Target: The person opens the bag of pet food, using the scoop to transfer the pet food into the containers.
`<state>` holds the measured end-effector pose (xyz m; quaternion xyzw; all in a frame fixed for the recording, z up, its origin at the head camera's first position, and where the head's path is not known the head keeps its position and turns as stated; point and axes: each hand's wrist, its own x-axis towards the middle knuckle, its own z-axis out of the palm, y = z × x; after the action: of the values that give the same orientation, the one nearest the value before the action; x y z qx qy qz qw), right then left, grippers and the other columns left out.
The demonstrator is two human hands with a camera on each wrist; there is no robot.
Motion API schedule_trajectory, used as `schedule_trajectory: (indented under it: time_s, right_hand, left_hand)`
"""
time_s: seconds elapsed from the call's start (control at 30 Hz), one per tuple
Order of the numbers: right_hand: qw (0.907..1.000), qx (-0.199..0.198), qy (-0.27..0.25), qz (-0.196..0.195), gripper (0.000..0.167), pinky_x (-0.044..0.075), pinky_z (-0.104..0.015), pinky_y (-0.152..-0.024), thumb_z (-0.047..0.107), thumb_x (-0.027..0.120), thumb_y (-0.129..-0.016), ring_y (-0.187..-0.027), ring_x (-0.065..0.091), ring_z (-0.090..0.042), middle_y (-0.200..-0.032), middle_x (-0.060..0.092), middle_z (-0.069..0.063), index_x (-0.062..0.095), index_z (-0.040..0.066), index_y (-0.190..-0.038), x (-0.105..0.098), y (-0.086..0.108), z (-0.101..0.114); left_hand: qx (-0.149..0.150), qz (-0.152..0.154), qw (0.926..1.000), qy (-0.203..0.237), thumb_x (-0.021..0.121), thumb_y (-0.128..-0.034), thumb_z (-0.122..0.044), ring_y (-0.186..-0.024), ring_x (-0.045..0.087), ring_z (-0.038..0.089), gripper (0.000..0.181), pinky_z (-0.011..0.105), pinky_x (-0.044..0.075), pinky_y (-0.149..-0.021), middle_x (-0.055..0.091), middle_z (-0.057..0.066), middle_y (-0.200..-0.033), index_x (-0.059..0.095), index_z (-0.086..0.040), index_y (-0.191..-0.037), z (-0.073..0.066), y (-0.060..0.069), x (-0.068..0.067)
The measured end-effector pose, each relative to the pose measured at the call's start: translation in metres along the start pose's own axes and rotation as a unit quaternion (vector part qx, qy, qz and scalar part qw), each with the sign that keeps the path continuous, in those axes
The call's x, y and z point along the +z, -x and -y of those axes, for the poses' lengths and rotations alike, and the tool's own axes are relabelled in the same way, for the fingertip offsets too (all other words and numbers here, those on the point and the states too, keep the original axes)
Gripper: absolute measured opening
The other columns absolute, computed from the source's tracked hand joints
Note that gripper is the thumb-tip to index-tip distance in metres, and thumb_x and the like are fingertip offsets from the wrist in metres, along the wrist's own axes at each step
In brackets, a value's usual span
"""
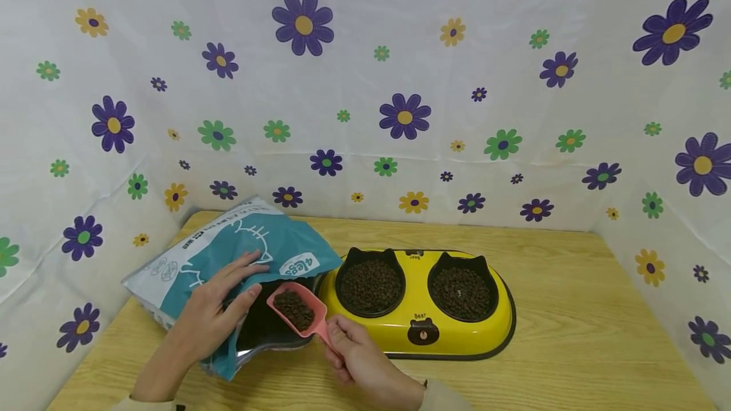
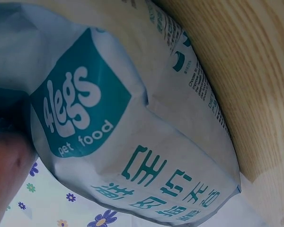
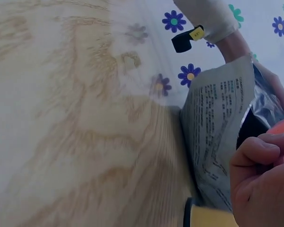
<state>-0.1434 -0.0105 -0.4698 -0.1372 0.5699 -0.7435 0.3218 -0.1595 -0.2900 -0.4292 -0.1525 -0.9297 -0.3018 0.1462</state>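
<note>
A pink scoop [image 1: 319,303] heaped with brown kibble [image 1: 294,309] is level at the mouth of a teal and white pet food bag [image 1: 274,240]. My right hand [image 1: 365,360] grips its handle, and in the right wrist view curled fingers [image 3: 260,153] wrap round it. The bag lies tilted with its dark opening facing right. My left hand [image 1: 214,316] holds the bag at the rim, fingers along the teal upper side and thumb at the opening. The left wrist view shows the bag's printed side [image 2: 146,142]; most of that hand is hidden there.
Right of the bag stands a yellow double feeder [image 1: 419,284] with two black cat-eared bowls, the left bowl [image 1: 346,259] and right bowl [image 1: 435,265], both containing kibble. They stand on a wooden table [image 1: 571,335]. A flower-printed white cloth [image 1: 354,81] surrounds the back and sides.
</note>
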Motion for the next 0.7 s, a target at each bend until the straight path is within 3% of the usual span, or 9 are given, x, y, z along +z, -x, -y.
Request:
schedule_trajectory:
  time_s: [0.3, 0.43, 0.53, 0.6, 0.7]
  right_hand:
    - [0.9995, -0.004, 0.028, -0.017, 0.027, 0.025, -0.022, -0.044, 0.029, 0.033, -0.113, -0.049, 0.027, -0.012, -0.07, 0.041, 0.001, 0.044, 0.008, -0.099, -0.026, 0.017, 0.007]
    - [0.9993, -0.011, 0.029, -0.021, 0.028, 0.026, -0.021, -0.043, 0.029, 0.034, -0.113, -0.048, 0.027, -0.011, -0.069, 0.041, 0.002, 0.045, 0.008, -0.1, -0.035, 0.023, 0.009]
    - [0.999, -0.02, 0.034, -0.022, 0.029, 0.026, -0.021, -0.043, 0.029, 0.034, -0.113, -0.048, 0.027, -0.01, -0.069, 0.041, 0.002, 0.046, 0.006, -0.102, -0.04, 0.026, 0.011]
    - [0.9988, -0.024, 0.038, -0.022, 0.029, 0.026, -0.021, -0.043, 0.029, 0.034, -0.113, -0.047, 0.027, -0.009, -0.069, 0.041, 0.002, 0.046, 0.005, -0.102, -0.044, 0.029, 0.012]
    - [0.9984, -0.028, 0.043, -0.025, 0.029, 0.025, -0.021, -0.043, 0.028, 0.033, -0.114, -0.046, 0.027, -0.008, -0.069, 0.041, 0.003, 0.046, 0.005, -0.102, -0.05, 0.033, 0.013]
  left_hand:
    - [0.001, -0.003, 1.0, -0.003, 0.059, -0.1044, -0.028, -0.149, 0.043, 0.032, 0.035, 0.015, 0.028, -0.121, 0.048, -0.002, -0.159, 0.061, -0.035, -0.138, 0.0, 0.0, 0.0]
    - [0.004, -0.005, 1.0, -0.001, 0.059, -0.1044, -0.028, -0.148, 0.044, 0.033, 0.034, 0.003, 0.018, -0.114, 0.048, -0.002, -0.159, 0.062, -0.035, -0.138, 0.0, -0.001, 0.0]
    - [0.005, -0.005, 1.0, 0.001, 0.059, -0.1045, -0.027, -0.148, 0.044, 0.034, 0.035, 0.0, 0.016, -0.112, 0.048, -0.001, -0.159, 0.061, -0.034, -0.138, 0.0, -0.001, 0.0]
    - [0.002, -0.003, 1.0, 0.001, 0.059, -0.1046, -0.028, -0.148, 0.044, 0.034, 0.035, 0.011, 0.024, -0.12, 0.047, -0.001, -0.159, 0.061, -0.034, -0.138, 0.0, -0.001, -0.001]
    - [-0.004, 0.004, 1.0, 0.001, 0.058, -0.1049, -0.029, -0.148, 0.043, 0.035, 0.034, 0.043, 0.037, -0.122, 0.047, 0.0, -0.16, 0.061, -0.034, -0.138, -0.002, -0.002, -0.001]
